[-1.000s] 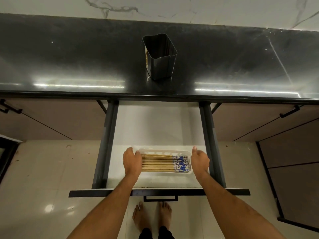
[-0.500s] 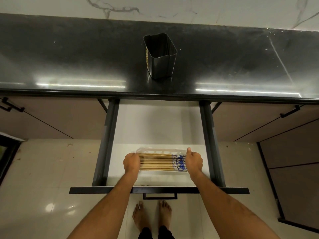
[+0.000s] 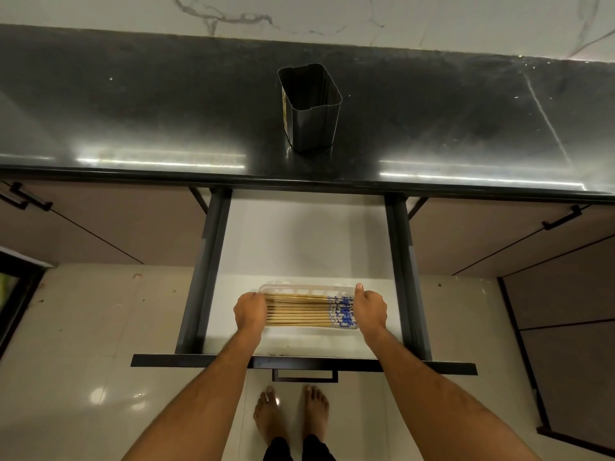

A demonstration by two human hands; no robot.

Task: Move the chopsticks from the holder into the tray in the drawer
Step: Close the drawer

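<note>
Lying left-right in tray [image 3: 309, 288], chopsticks [image 3: 299, 310], blue ends right; both hands' curled fingers grip tray ends.

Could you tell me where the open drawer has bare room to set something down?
Free: the white drawer floor between the clear plastic tray and the black countertop. Crowded: the front, where left hand and right hand grip the tray ends.
</note>
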